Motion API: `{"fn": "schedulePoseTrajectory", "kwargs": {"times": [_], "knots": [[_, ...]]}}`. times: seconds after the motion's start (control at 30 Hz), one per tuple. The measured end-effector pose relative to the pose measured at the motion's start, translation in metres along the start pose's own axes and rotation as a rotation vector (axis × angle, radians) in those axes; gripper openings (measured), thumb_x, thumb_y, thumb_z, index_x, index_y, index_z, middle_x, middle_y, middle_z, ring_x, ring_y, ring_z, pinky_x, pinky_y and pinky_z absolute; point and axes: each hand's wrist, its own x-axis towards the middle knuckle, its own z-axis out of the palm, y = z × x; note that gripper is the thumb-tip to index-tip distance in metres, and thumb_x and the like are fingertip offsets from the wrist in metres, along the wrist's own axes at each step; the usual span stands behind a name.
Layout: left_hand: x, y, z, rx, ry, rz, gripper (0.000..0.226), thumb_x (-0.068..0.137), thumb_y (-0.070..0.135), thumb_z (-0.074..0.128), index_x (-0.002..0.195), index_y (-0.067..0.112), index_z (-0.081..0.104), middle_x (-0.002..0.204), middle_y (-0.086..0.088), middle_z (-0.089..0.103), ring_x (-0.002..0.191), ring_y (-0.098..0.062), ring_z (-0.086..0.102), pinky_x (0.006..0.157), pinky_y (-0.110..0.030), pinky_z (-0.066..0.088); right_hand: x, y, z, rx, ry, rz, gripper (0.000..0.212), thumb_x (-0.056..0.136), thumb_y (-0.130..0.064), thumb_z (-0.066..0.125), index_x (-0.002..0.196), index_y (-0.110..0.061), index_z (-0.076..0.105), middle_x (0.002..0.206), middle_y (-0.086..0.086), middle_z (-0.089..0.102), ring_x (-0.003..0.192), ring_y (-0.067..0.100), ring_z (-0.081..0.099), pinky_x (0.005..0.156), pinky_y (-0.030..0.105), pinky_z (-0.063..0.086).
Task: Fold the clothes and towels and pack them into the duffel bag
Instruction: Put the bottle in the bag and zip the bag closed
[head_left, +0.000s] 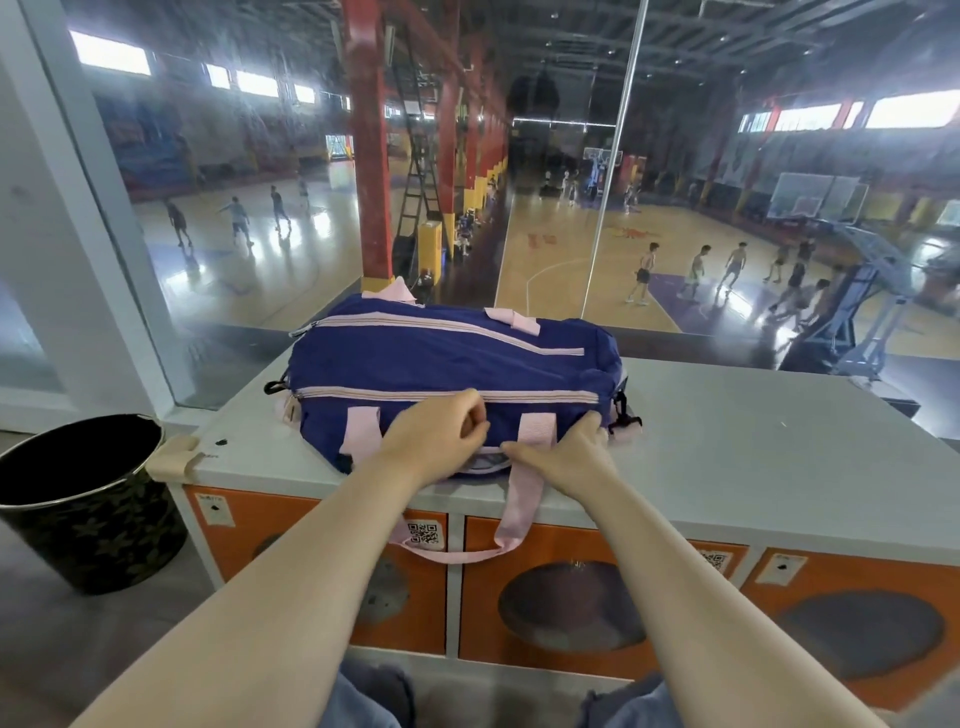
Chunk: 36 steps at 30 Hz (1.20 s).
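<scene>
duffel bag (452, 364) on cabinet top (727, 457) | bin (88, 499) left of cabinet

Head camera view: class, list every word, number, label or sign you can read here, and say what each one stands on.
No text can be read as words.
QR code sticker on an orange locker door: a code, no legible words.
Second QR sticker on the next locker door: too small.
White labels on the locker doors: print blurred.
Red court-floor marking: blurred.
Navy duffel bag: no visible lettering.
</scene>
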Motion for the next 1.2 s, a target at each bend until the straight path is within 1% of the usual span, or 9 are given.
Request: {"fn": "schedulePoseTrajectory", "kwargs": {"times": [0.27,0.4,0.47,0.63,0.83,0.97,1.07,1.13,1.2], "knots": [[0.000,0.013,0.015,0.046,-0.155,0.011,0.007,0.093,0.036,0.056,0.098,0.031,0.059,0.082,0.014,0.061,0.075,-0.008,0.058,0.065,-0.026,0.048,0.005,0.010,-0.005,-0.067,0.002,-0.119,0.090,0.070,-0.040,0.081,0.134,-0.007,0.028,0.135,0.013,0.041,0.121,0.032,0.048,0.091,0.039,0.048],[0.001,0.017,0.018,0.040,-0.205,-0.001,0.013,0.093,0.037,0.057,0.101,0.030,0.064,0.087,0.013,0.064,0.079,-0.008,0.059,0.072,-0.031,0.054,0.019,0.022,-0.015,-0.106,-0.040,-0.190,0.053,0.072,-0.034,0.075,0.111,-0.008,0.050,0.097,0.005,0.059,0.090,0.025,0.059,0.065,0.029,0.045],[0.001,0.019,0.021,0.034,-0.218,-0.013,0.016,0.093,0.042,0.057,0.101,0.030,0.063,0.085,0.013,0.063,0.077,-0.007,0.059,0.070,-0.030,0.054,0.023,0.025,-0.016,-0.125,-0.035,-0.211,0.033,0.074,-0.031,0.071,0.090,-0.010,0.052,0.072,-0.001,0.053,0.070,0.020,0.055,0.052,0.022,0.036],[0.000,0.029,0.033,0.109,-0.143,-0.053,0.032,0.088,0.059,0.055,0.090,0.027,0.055,0.077,0.011,0.059,0.070,-0.009,0.056,0.056,-0.024,0.038,0.025,0.025,-0.015,-0.155,-0.005,-0.237,0.019,0.078,-0.027,0.066,0.077,-0.013,0.054,0.061,-0.002,0.051,0.060,0.014,0.051,0.047,0.021,0.031],[0.000,0.041,0.044,0.189,-0.074,-0.109,0.034,0.089,0.053,0.054,0.099,0.022,0.051,0.093,0.002,0.062,0.080,-0.018,0.059,0.070,-0.034,0.053,0.022,0.023,-0.014,-0.116,-0.007,-0.239,0.021,0.079,-0.021,0.065,0.068,-0.015,0.048,0.058,-0.002,0.048,0.054,0.011,0.047,0.046,0.019,0.030],[0.000,0.042,0.045,0.122,-0.073,-0.129,0.025,0.091,0.045,0.054,0.098,0.021,0.054,0.092,0.002,0.058,0.080,-0.017,0.055,0.066,-0.030,0.045,0.021,0.022,-0.012,-0.082,-0.024,-0.194,0.016,0.079,-0.021,0.065,0.083,-0.011,0.054,0.066,0.001,0.052,0.064,0.016,0.054,0.048,0.020,0.034],[0.001,0.037,0.043,0.100,-0.065,-0.151,0.015,0.091,0.039,0.053,0.091,0.024,0.055,0.093,0.003,0.059,0.080,-0.016,0.053,0.064,-0.030,0.041,0.018,0.022,-0.004,-0.042,-0.031,-0.172,0.055,0.075,-0.036,0.074,0.116,-0.008,0.051,0.100,0.007,0.059,0.093,0.024,0.059,0.062,0.022,0.044],[0.002,0.033,0.043,0.087,-0.079,-0.161,0.013,0.092,0.037,0.051,0.093,0.025,0.057,0.095,0.004,0.060,0.081,-0.014,0.054,0.066,-0.030,0.043,0.014,0.020,0.003,-0.103,0.035,-0.146,0.080,0.073,-0.046,0.075,0.132,-0.005,0.041,0.123,0.012,0.051,0.111,0.029,0.054,0.078,0.029,0.047],[0.001,0.031,0.043,0.064,-0.098,-0.155,0.012,0.093,0.035,0.051,0.095,0.026,0.057,0.095,0.005,0.060,0.081,-0.013,0.054,0.067,-0.029,0.044,0.014,0.021,0.010,-0.138,0.106,-0.132,0.082,0.072,-0.051,0.074,0.132,-0.006,0.040,0.126,0.013,0.050,0.113,0.029,0.053,0.085,0.035,0.049]]}}
